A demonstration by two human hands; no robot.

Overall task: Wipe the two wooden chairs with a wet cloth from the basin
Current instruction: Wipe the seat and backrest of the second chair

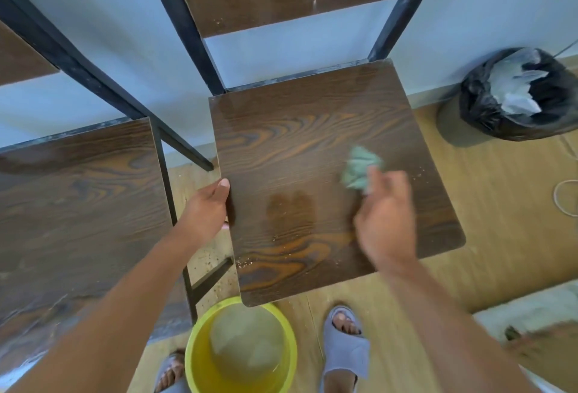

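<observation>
A dark wooden chair seat with a black metal frame fills the middle of the view, its surface glossy and wet. My right hand holds a crumpled pale green cloth against the right part of the seat; the hand is blurred. My left hand grips the seat's left edge, thumb on top. A second wooden chair stands close on the left. The yellow basin with water sits on the floor below the seat's front edge.
A black bin bag with white paper stands by the wall at the right. My feet in grey slippers flank the basin. A pale cord loop lies on the wood floor at the right edge. Crumbs dot the seat's front.
</observation>
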